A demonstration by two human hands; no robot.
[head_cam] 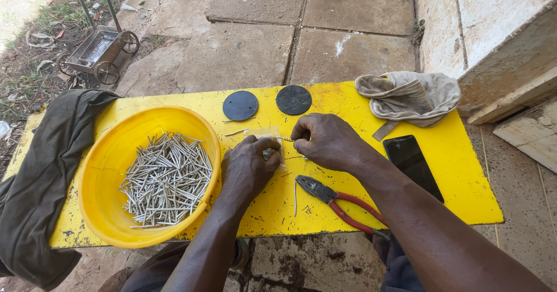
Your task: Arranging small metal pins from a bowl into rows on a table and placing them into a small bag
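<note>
Nearby, a yellow bowl [104, 170] of nails [165, 179] sits left on the yellow table [458, 182], with red-handled pliers [342, 202], a dark phone [413, 165], two black discs [240, 105] and a grey cloth [409, 95] around. At mid-table, the left hand [248, 167] and right hand [325, 141] pinch a thin, pale wire [284, 139] between closed fingers.

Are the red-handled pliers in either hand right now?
No. The pliers lie on the yellow table below the right hand, while both hands pinch a thin wire.
</note>
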